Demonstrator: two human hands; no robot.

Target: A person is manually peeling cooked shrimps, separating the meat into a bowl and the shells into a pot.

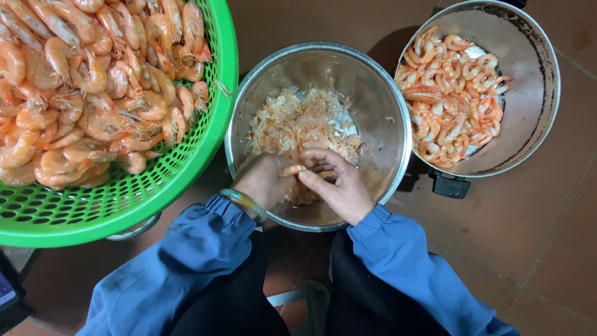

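Observation:
My left hand (264, 180) and my right hand (339, 186) meet over the near side of a steel bowl (379, 93), both gripping one small orange shrimp (291, 168) between the fingertips. A pale bangle (244, 202) sits on my left wrist. The bowl holds a heap of thin pinkish shrimp shells (301, 121). Both arms wear blue sleeves.
A green plastic basket (186, 168) at the left is piled with whole cooked shrimp (81, 87). A steel pot (535, 81) at the upper right holds peeled shrimp (451, 93); its black handle (449, 185) points toward me. Reddish tiled floor lies underneath.

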